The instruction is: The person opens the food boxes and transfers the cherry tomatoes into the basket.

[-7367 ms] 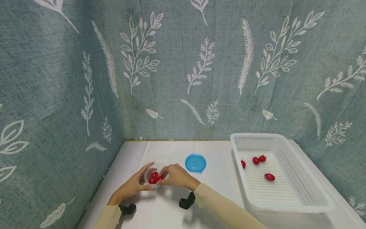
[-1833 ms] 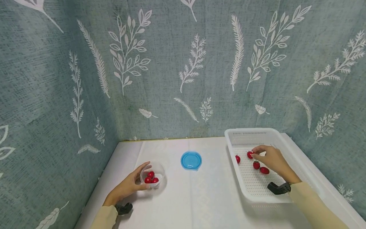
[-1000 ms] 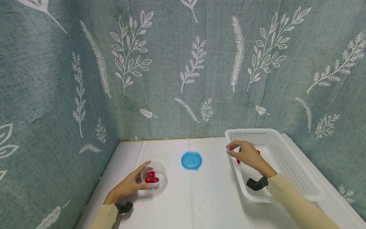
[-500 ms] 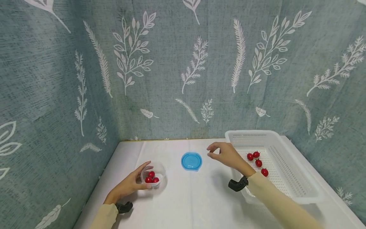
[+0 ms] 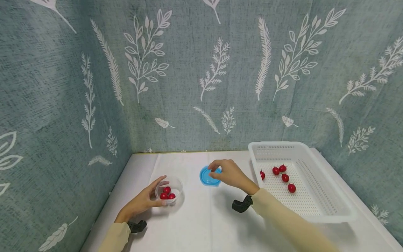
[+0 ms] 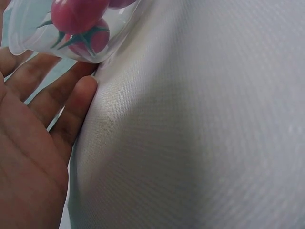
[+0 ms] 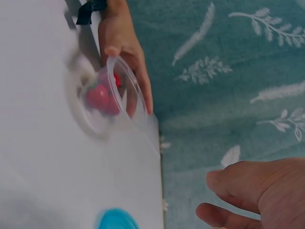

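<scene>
A clear round plastic tub (image 5: 178, 184) stands on the white table, with three cherry tomatoes (image 5: 164, 196) inside. My left hand (image 5: 140, 203) holds it from the left, thumb at the near side and fingers round the far side. Green sepals show on the tomatoes (image 6: 80, 14) in the left wrist view. My right hand (image 5: 231, 174) hangs over the blue lid (image 5: 206, 177) and partly covers it. Its thumb and fingers are bent with a gap between them, and no object shows there. In the right wrist view the tub (image 7: 113, 86) lies ahead of the right fingertips.
At the right a white perforated basket (image 5: 310, 206) holds several more cherry tomatoes (image 5: 291, 188). Patterned green-grey cloth (image 5: 189, 87) walls the table at the back and sides. White cloth covers the table (image 5: 195, 224).
The right hand has moved left from the basket to above the blue lid, leaving the tomato it touched in the basket. The left hand stays on the tub.
</scene>
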### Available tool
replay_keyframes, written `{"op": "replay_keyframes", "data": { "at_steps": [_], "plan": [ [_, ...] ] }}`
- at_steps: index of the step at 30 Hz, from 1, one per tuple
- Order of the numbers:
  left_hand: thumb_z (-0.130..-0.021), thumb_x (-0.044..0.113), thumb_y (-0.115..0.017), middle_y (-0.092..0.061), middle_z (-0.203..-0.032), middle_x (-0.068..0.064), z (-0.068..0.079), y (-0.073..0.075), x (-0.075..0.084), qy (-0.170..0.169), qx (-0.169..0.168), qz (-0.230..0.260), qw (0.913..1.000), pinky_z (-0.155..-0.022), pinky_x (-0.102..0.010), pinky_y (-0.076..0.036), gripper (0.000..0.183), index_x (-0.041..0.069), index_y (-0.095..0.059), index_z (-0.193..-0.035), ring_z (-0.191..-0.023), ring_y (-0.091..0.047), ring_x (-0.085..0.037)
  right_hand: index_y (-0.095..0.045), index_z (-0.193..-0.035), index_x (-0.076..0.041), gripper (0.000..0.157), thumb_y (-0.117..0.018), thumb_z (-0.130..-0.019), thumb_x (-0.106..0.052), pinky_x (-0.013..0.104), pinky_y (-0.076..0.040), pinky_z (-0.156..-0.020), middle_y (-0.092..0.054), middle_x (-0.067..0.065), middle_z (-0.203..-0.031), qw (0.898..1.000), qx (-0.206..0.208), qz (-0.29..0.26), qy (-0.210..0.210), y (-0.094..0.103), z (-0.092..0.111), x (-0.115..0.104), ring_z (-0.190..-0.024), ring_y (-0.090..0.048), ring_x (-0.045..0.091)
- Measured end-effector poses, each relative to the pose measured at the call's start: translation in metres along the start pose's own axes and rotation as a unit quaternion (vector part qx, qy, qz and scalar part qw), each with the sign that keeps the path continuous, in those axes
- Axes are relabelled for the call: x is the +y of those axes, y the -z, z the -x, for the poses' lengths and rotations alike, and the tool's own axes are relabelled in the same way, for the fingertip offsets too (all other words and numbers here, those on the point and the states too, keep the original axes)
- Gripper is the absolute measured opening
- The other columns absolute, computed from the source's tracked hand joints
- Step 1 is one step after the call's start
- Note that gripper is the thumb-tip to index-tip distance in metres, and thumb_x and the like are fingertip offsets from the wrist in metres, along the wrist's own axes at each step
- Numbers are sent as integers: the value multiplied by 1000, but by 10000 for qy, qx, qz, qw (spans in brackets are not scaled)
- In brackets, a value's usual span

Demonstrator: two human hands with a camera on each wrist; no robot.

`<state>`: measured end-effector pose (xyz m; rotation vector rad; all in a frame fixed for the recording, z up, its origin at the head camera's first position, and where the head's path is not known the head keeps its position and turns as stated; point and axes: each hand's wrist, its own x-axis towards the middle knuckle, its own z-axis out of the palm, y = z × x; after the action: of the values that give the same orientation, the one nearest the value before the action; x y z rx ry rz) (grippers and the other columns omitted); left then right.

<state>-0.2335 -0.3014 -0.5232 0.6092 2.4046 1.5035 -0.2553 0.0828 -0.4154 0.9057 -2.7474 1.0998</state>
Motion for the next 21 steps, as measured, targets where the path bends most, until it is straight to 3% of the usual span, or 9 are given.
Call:
{"op": "replay_keyframes", "data": {
  "at_steps": [4,6,14,21],
  "plan": [
    [-90,21,-83,-40,-160,-16,0,0,-1,-42,-13,-28,10000,-112,-66,-29,101,14,-17,-166,-150,-27,-43,-76,-114,-14,20,-75,-96,-23,35,-54,-79,-73,-6,-97,9998,-190,13,-26,-13,-6,-8,-92,-68,16],
    [-90,22,-83,-40,-160,-16,0,0,-1,-38,-5,-26,10000,-113,-68,-27,101,15,-17,-166,-151,-25,-43,-76,-114,-14,20,-75,-96,-23,35,-54,-80,-73,-7,-97,9997,-253,-28,-44,-19,-10,-13,-94,-68,17],
    [-90,23,-83,-39,-161,-14,0,0,1,102,45,-5,9999,-114,-68,-26,101,16,-17,-166,-152,-24,-42,-76,-110,-19,16,-75,-95,-23,27,-52,-71,-73,-8,-95,9992,-348,-72,155,-46,-22,-29,-80,-66,10],
    [-90,24,-83,-39,-161,-16,1,0,0,104,39,-76,9999,-113,-67,-29,101,17,-17,-166,-149,-31,-41,-76,-113,-14,20,-76,-95,-23,23,-49,-63,-75,-4,-98,9983,-495,-193,235,-75,-32,-35,-73,-61,4]
  ]
}}
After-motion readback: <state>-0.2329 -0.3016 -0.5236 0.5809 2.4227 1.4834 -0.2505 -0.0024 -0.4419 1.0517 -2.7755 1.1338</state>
